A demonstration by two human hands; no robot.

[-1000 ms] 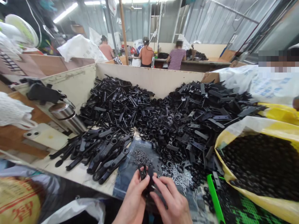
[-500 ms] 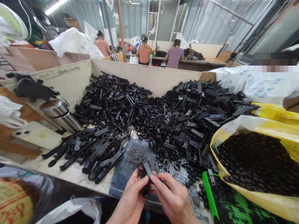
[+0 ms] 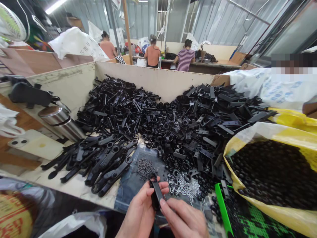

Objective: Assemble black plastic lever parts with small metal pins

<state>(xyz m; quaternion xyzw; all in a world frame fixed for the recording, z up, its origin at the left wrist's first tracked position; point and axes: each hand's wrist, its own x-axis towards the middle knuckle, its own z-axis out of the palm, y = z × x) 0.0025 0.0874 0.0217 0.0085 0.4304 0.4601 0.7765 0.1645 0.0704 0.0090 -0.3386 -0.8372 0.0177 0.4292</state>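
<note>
Low in the middle, my left hand is closed around a black plastic handle part, its fingertips showing on the far side. The part has a flat, strap-like piece and a rounded end pointing away from me. My right hand has its fingers closed at the near end of that same part; the thumb is mostly hidden. Just beyond my hands lie a heap of small dark screws and a heap of silvery pins on a dark blue mat.
Long black handles lie in a row at left, by a steel flask and a phone. Mounds of black parts fill the bench back. At right are a yellow bag of black rings and a green crate. Several people sit beyond.
The part has tilted and come slightly nearer in my left hand, whose fingers now show beyond it. My right hand has moved down to the near end. The view has shifted slightly.
</note>
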